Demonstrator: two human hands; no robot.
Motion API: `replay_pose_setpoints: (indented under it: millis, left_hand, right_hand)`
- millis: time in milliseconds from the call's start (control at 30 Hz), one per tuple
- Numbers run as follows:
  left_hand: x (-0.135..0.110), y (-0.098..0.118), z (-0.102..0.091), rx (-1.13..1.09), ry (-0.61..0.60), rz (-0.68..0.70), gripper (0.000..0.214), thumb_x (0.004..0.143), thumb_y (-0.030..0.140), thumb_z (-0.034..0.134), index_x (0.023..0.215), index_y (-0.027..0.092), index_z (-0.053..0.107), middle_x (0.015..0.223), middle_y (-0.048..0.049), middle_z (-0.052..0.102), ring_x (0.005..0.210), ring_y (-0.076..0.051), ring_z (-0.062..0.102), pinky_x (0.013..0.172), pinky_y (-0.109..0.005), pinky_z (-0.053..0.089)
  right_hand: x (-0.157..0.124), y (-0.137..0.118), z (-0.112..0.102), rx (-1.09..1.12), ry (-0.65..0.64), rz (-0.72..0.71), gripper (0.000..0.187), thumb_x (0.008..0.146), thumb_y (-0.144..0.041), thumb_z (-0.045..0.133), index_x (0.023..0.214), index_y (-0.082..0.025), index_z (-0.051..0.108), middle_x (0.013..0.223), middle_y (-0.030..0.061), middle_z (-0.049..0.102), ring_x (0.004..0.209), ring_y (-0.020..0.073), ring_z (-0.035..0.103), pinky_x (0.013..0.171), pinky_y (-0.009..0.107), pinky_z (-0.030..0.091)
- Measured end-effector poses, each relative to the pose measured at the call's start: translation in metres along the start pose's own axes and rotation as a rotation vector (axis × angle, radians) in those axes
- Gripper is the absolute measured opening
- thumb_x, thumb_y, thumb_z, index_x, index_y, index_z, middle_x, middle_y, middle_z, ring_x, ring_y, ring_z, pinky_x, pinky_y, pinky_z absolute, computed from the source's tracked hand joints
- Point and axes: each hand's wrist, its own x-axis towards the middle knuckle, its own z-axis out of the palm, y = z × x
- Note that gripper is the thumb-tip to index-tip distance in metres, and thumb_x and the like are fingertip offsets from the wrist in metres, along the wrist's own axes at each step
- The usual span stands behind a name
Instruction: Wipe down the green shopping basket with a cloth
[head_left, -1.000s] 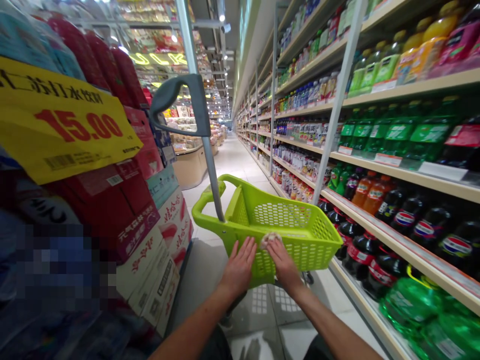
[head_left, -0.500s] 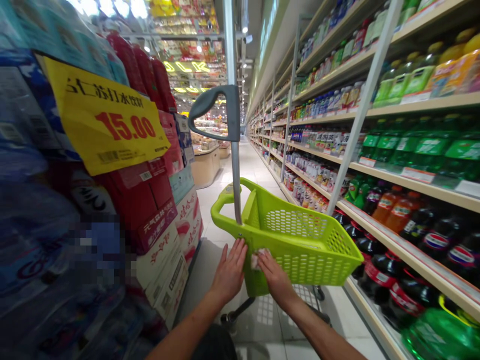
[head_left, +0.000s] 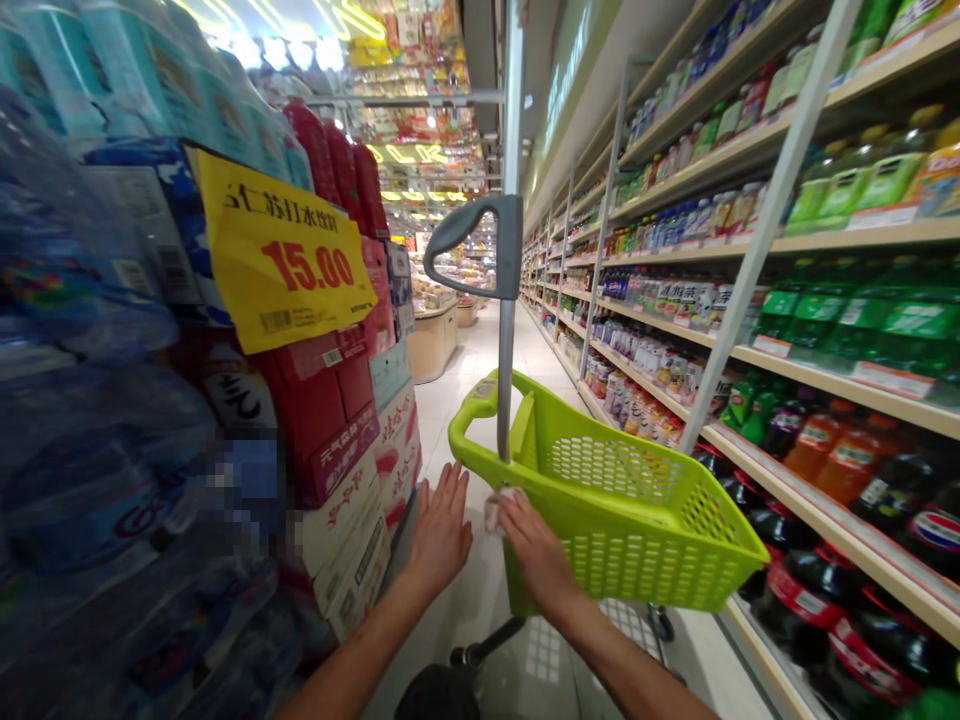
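A lime-green shopping basket cart (head_left: 645, 570) with perforated sides stands in front of me, tilted away to the right. From its near end rises a metal pole (head_left: 505, 370) carrying a grey loop handle (head_left: 508, 250). My right hand (head_left: 534, 545) presses a crumpled white tissue (head_left: 495, 510) against the basket's near left corner. The tissue pokes out past the fingertips. My left hand (head_left: 442, 530) is just left of that corner, fingers stretched out and holding nothing, with a gap between it and the basket.
On the right, long shelves (head_left: 847, 375) hold rows of drink bottles. Stacked drink cartons (head_left: 345, 530) and wrapped water bottles (head_left: 82, 500) crowd the left, under a yellow price sign (head_left: 289, 255). The tiled aisle floor (head_left: 487, 350) runs ahead between them.
My left hand has come off the basket's side to the left. My right hand has slid the tissue toward the corner. The view has shifted, so the cart appears further right.
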Motion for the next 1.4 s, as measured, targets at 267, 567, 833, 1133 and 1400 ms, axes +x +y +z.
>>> replay_pose_setpoints:
  millis: [267,567,833,1133,1400]
  left_hand:
    - [0.051,-0.006,-0.023,-0.035,-0.074,-0.102,0.066,0.068,0.015,0.044,0.132,0.008,0.029,0.143,-0.0119,0.024,0.133,-0.024,0.018,0.106,-0.05,0.014]
    - [0.05,-0.008,-0.02,-0.024,-0.098,-0.085,0.067,0.067,0.013,0.042,0.133,0.009,0.028,0.143,-0.0117,0.025,0.133,-0.023,0.018,0.108,-0.05,0.011]
    - [0.054,-0.005,-0.026,-0.021,-0.084,-0.075,0.063,0.067,0.012,0.04,0.129,0.007,0.034,0.14,-0.0139,0.032,0.13,-0.025,0.026,0.107,-0.052,0.013]
    - [0.052,-0.006,-0.026,-0.008,-0.013,-0.06,0.06,0.068,0.013,0.04,0.128,0.009,0.036,0.135,-0.0146,0.04,0.128,-0.026,0.031,0.106,-0.054,0.014]
    - [0.056,0.007,-0.025,-0.032,-0.079,-0.012,0.062,0.07,0.016,0.041,0.131,0.009,0.033,0.142,-0.0122,0.029,0.132,-0.025,0.02,0.106,-0.055,0.012]
  right_hand:
    - [0.129,0.043,-0.041,-0.223,-0.207,-0.513,0.034,0.083,-0.011,0.041,0.113,-0.003,0.054,0.115,0.0155,0.058,0.118,0.0248,0.043,0.097,0.04,0.041]
    - [0.178,0.058,-0.083,-0.326,-0.105,-0.421,0.04,0.084,-0.008,0.033,0.122,-0.002,0.046,0.127,0.0165,0.048,0.128,0.0251,0.029,0.103,0.045,0.031]
    - [0.215,0.075,-0.109,-0.258,0.035,-0.32,0.042,0.087,-0.008,0.027,0.126,-0.009,0.041,0.131,0.0119,0.044,0.133,0.022,0.014,0.106,0.047,0.023]
    - [0.158,0.07,-0.082,-0.124,-0.127,-0.424,0.043,0.085,-0.007,0.03,0.126,-0.012,0.043,0.126,0.0077,0.05,0.132,0.0179,0.02,0.108,0.04,0.025]
    - [0.176,0.071,-0.079,-0.071,0.171,-0.209,0.038,0.085,-0.006,0.029,0.114,-0.006,0.053,0.128,0.0134,0.047,0.134,0.0191,0.009,0.107,0.041,0.029]
